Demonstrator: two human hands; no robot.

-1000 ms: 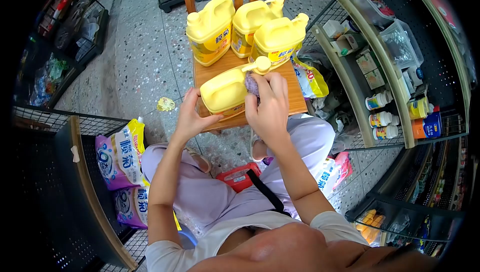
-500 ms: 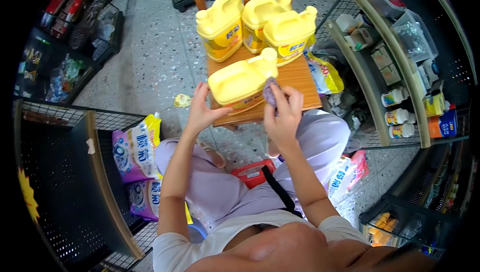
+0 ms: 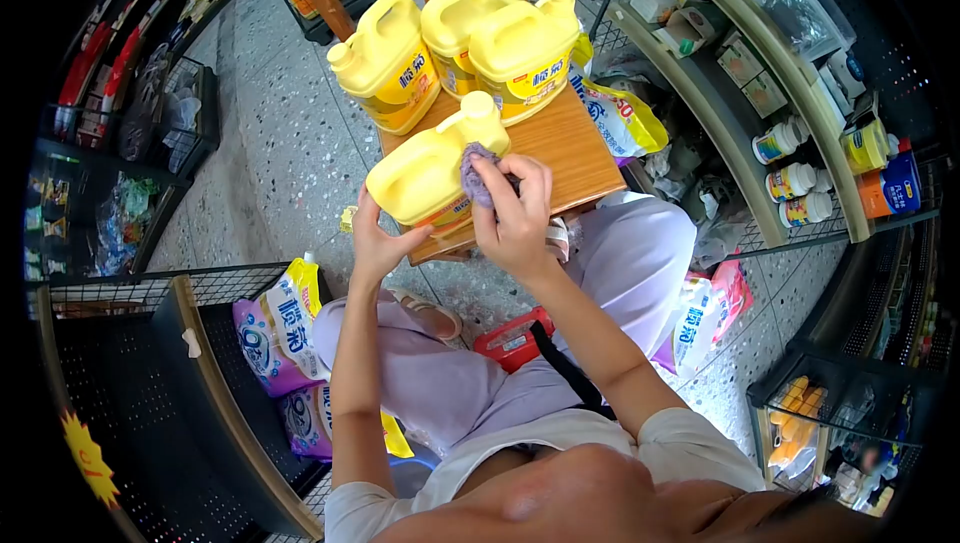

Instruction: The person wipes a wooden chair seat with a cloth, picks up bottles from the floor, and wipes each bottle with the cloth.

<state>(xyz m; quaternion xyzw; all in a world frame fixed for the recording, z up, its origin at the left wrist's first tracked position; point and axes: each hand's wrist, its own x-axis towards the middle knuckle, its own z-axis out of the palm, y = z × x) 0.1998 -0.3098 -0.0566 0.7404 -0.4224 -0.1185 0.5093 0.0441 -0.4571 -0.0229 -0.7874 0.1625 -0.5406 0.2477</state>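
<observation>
A yellow jug (image 3: pixel 418 175) of liquid cleaner rests near the front edge of a wooden chair seat (image 3: pixel 575 165), its cap end towards the back right. My left hand (image 3: pixel 378 245) grips its lower left end, thumb along the near side and fingers behind. Bunched in my right hand (image 3: pixel 516 215) is a purple cloth (image 3: pixel 478 173), which touches the jug's near side below the cap. The cloth and fingers cover part of the label. Behind it on the seat stand three similar upright jugs (image 3: pixel 395 68).
Shelving with white bottles (image 3: pixel 800 209) and clear bins (image 3: pixel 800 3) runs along the right. A dark shelf (image 3: pixel 130 413) is at left, beside purple detergent bags (image 3: pixel 280 328). Another bag (image 3: pixel 625 118) leans by the chair. A red object (image 3: pixel 510 341) lies between my legs.
The whole view has shifted, so the chair and jugs appear further left. My right hand has slid the cloth slightly left along the jug's side. My left hand keeps its grip.
</observation>
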